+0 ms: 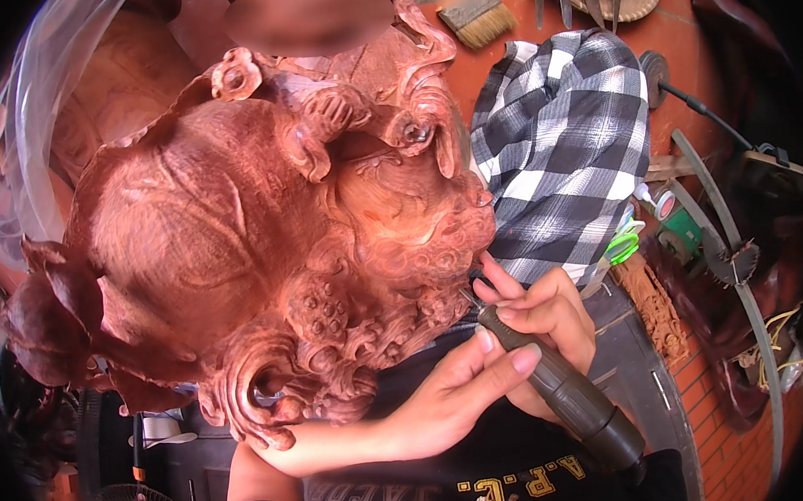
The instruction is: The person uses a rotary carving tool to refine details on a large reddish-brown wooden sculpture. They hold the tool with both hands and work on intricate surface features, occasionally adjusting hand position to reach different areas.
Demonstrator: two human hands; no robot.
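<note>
Two hands gripping dark rotary tool, red wood carving, green-labelled bottle

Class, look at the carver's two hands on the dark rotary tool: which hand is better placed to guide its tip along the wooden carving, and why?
Probably the right hand: it wraps the rotary tool near its tip, beside the carving. The left hand only steadies the tool with thumb and fingers.

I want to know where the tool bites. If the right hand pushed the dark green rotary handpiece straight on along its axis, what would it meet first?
The right hand aims the handpiece up-left. Its tip already sits at the curly lower edge of the red wood carving, so the carving comes first; the exact contact spot is hidden behind the fingers.
</note>
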